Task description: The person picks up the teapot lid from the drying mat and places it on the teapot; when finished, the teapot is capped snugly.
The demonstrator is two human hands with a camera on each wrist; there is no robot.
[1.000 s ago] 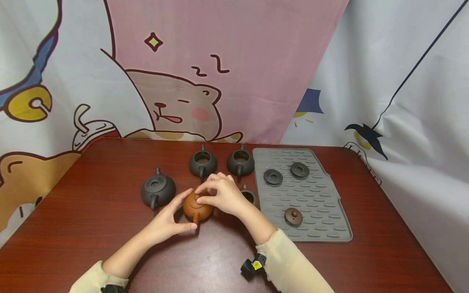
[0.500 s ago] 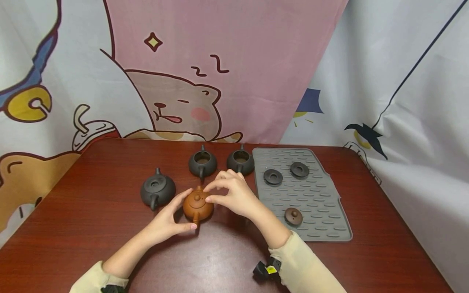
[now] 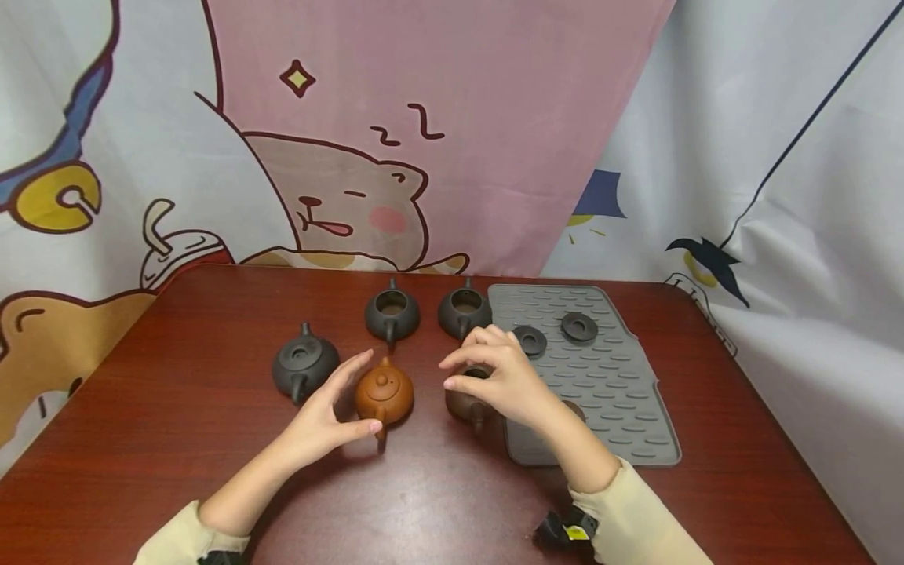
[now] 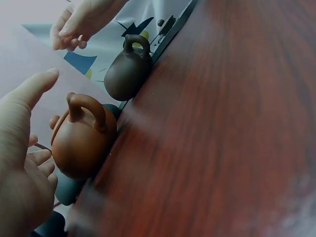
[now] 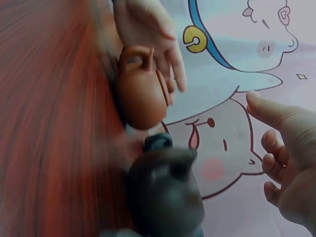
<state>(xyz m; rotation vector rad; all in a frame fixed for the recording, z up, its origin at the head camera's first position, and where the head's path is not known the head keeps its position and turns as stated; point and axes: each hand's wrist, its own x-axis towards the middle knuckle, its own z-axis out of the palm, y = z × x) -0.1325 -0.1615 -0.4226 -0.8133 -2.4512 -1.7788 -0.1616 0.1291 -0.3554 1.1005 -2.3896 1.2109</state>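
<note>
An orange clay teapot [image 3: 384, 394] stands upright on the table with its lid on, its handle toward me. My left hand [image 3: 325, 420] is curved loosely beside its left side, thumb near the handle. The left wrist view shows a gap between that thumb and the orange teapot [image 4: 81, 140]. My right hand [image 3: 504, 377] hovers above a small brown teapot [image 3: 466, 406] without a lid, partly hidden by it. Its thumb and fingers stand apart with nothing between them; in the right wrist view the right hand [image 5: 291, 158] is clear of the teapots.
A dark teapot with its lid on [image 3: 305, 367] stands left of my left hand. Two dark lidless teapots, one [image 3: 392, 315] left of the other [image 3: 464, 312], stand behind. On the grey mat [image 3: 614, 392] lie two dark lids [image 3: 579, 328] and a brown lid [image 3: 574, 410], mostly covered by my right wrist.
My right hand has left the orange teapot's lid and moved right, over the brown teapot. My left hand has loosened slightly from the orange teapot, which stays in place.
</note>
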